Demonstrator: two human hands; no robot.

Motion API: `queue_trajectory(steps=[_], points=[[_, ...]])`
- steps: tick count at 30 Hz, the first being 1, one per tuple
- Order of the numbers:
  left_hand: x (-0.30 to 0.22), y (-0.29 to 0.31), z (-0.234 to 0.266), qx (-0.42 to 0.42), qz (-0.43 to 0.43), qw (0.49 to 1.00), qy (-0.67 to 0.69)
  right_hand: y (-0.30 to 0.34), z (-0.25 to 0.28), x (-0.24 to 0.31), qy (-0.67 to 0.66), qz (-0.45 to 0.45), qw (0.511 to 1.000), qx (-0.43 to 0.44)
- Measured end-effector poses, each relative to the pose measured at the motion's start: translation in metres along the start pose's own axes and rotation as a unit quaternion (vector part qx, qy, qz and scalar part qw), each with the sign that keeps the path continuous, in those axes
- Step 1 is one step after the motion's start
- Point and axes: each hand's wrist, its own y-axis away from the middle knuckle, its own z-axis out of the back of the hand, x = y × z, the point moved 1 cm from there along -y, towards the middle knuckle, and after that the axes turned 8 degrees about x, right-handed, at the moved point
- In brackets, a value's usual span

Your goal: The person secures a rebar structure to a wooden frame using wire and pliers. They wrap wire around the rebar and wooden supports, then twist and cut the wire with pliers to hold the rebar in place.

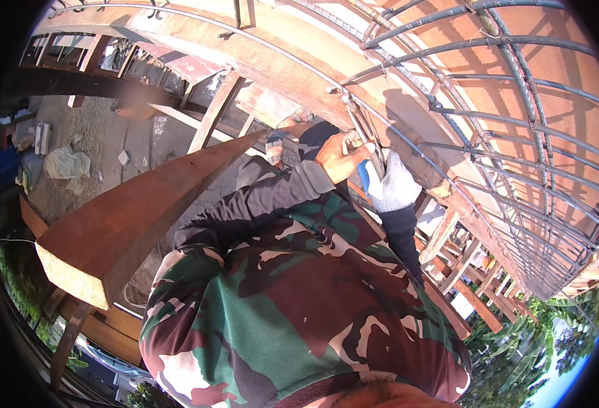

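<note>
My left hand (340, 155) is bare below a dark sleeve. Its fingers are pinched together at a slender grey metal piece (361, 121) that slants up toward the timber edge. My right hand (392, 185), in a white knitted glove, is closed around a dark metal tool (378, 162); its exact kind is hard to make out. A patch of blue shows at the glove's left side. Both hands meet in front of my body, beside a long thin steel bar (388, 124) running along the wooden formwork (299, 51).
A cage of tied rebar (531, 102) fills the upper right over the formwork. One thick timber beam (143, 197) juts out at left. Wooden struts (218, 112) stand below, with ground and a white sack (67, 163) further down. Foliage (517, 347) lies at lower right.
</note>
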Motion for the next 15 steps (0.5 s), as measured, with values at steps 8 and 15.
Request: queue_trajectory(steps=[8,15], points=[[-0.026,0.01,0.037,-0.002,-0.279,0.755,-0.593,-0.004,-0.013,-0.035,-0.166,0.014,0.983,0.073],[-0.025,-0.021,0.028,0.087,-0.409,0.654,-0.631,0.012,0.029,0.024,-0.671,-0.191,0.638,0.324]])
